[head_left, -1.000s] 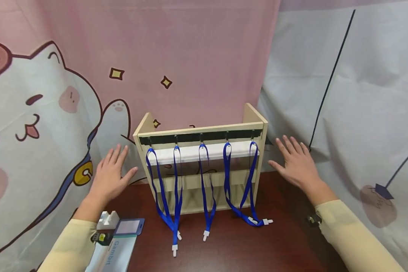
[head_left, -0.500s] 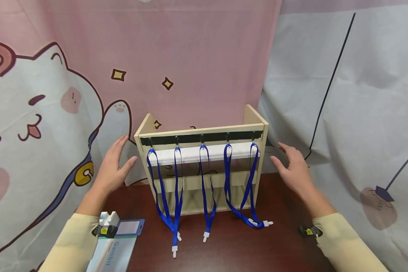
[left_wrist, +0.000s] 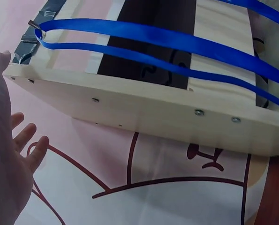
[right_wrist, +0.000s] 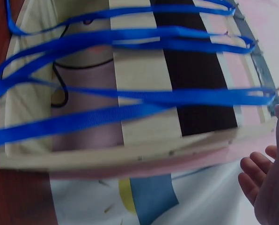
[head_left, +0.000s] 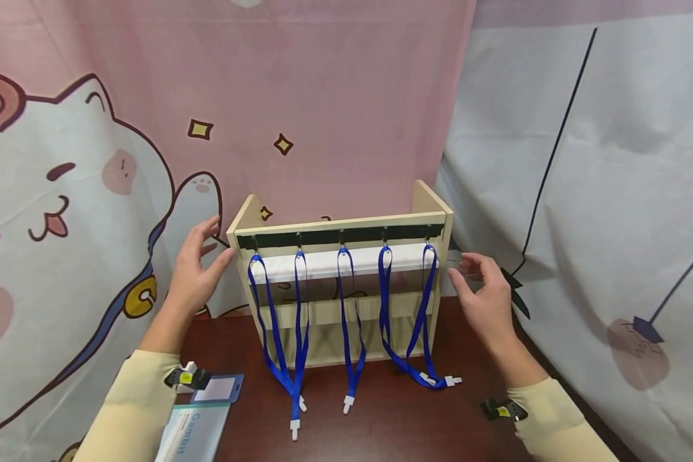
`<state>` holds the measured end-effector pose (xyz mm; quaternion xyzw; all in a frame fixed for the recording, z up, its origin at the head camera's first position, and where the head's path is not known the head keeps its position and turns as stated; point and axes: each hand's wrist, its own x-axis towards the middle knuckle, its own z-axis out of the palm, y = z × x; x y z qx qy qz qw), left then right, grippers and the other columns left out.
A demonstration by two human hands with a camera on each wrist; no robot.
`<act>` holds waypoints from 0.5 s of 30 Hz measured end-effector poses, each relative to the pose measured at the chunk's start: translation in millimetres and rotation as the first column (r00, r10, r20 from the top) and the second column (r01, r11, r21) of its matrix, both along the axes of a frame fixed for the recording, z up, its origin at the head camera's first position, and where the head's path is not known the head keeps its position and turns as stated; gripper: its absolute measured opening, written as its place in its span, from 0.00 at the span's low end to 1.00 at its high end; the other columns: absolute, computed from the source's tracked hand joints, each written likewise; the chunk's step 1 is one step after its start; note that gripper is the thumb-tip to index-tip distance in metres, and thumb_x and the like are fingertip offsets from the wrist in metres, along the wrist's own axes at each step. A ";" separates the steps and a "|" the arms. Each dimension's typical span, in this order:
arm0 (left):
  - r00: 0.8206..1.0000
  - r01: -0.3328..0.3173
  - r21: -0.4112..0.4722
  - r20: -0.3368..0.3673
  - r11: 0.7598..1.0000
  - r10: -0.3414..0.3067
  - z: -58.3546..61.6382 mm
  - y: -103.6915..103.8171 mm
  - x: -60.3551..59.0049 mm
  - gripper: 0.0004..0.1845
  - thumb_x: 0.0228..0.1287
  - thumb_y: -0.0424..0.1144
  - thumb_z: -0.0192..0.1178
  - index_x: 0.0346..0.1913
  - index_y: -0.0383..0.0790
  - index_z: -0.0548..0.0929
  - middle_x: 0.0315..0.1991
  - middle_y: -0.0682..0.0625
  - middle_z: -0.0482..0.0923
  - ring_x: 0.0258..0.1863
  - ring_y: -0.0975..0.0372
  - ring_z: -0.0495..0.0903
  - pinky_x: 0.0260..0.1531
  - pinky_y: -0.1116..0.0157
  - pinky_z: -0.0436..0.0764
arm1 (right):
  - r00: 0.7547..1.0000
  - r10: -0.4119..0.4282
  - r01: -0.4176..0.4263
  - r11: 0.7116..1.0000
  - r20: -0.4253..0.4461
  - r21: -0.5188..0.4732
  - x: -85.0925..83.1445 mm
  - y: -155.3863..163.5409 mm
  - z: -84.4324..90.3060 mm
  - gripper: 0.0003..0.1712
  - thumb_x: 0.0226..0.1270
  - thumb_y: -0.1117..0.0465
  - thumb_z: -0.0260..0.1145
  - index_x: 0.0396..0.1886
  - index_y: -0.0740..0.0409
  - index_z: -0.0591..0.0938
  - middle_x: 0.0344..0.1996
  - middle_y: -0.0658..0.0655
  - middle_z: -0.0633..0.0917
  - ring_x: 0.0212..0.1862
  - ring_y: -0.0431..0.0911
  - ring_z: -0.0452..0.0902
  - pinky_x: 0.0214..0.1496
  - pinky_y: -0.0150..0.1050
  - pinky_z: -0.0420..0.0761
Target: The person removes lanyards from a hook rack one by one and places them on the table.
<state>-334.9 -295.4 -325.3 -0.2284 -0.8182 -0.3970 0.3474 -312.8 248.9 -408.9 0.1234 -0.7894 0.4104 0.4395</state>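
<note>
hands flank wooden rack

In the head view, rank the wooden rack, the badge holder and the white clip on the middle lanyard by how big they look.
1. Wooden rack, largest by far.
2. Badge holder, partly hidden by the left sleeve.
3. White clip, smallest.

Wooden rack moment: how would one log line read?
left hand: open, at wooden rack | right hand: open, beside | blue lanyards: hanging

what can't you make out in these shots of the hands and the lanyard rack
- Head view: the card under the left sleeve is cut off by the bottom edge.
- Right wrist view: the blue lanyards are motion-blurred.
- Left wrist view: the left hand is cut off by the frame edge.
</note>
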 end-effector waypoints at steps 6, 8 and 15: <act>1.000 0.002 0.042 -0.002 0.999 -0.002 5.1 6.6 -6.5 0.37 0.77 0.37 0.70 0.84 0.50 0.71 0.79 0.43 0.71 0.75 0.45 0.72 0.67 0.38 0.80 | 0.999 0.023 -0.024 0.999 -0.039 -0.028 4.5 -22.6 -3.8 0.21 0.73 0.65 0.79 0.61 0.66 0.85 0.48 0.62 0.87 0.50 0.52 0.82 0.53 0.26 0.78; 1.000 0.004 0.058 -0.010 0.998 -0.003 6.5 9.0 -9.5 0.36 0.76 0.36 0.71 0.83 0.49 0.72 0.79 0.45 0.72 0.75 0.45 0.73 0.67 0.44 0.83 | 0.998 0.024 -0.027 0.999 -0.059 -0.048 4.6 -29.4 -6.1 0.21 0.72 0.66 0.80 0.60 0.66 0.85 0.47 0.61 0.86 0.49 0.52 0.82 0.52 0.25 0.79; 1.000 0.016 0.116 -0.018 0.993 -0.014 14.4 20.8 -11.5 0.32 0.74 0.31 0.71 0.78 0.40 0.77 0.74 0.42 0.77 0.72 0.47 0.75 0.59 0.73 0.80 | 0.993 0.017 -0.030 0.994 -0.120 -0.107 0.1 -45.4 -13.0 0.21 0.69 0.68 0.81 0.59 0.64 0.88 0.45 0.61 0.86 0.47 0.51 0.83 0.50 0.24 0.81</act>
